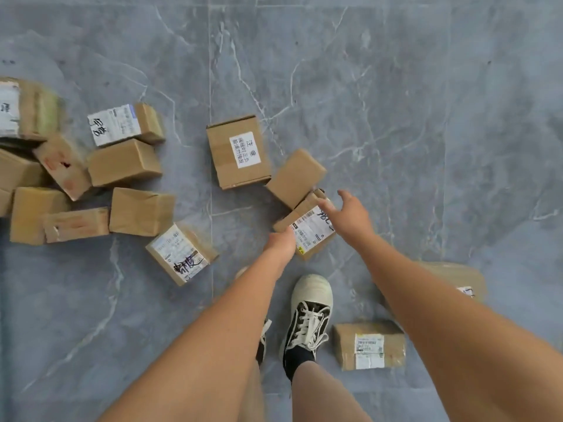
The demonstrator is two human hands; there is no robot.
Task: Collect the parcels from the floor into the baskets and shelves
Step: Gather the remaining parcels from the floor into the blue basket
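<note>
**Both hands at a labelled parcel on the grey tile floor**

Person stands over a grey marbled tile floor (396, 102), both bare arms reaching down and forward. Left hand (280, 242) grips the near left corner of a small labelled parcel (307, 229); fingers curl round its edge, fingertips hidden beneath. Right hand (350, 214) is spread at the parcel's far right end, fingers extended and loosely apart, thumb out to the right; contact with the box cannot be told for motion blur. The parcel lies tilted, its far end touching a plain brown box (295, 178). Just beyond that sits a box with a white notice sticker (237, 152).

A heap of cardboard boxes (76, 178) lies at the left, well apart from the hands, with one labelled box (179, 254) nearer, between heap and parcel. Another labelled box (368, 345) rests just beside the person's black-and-white sneaker (307, 315). One more box (457, 278) shows partly behind the right forearm.
</note>
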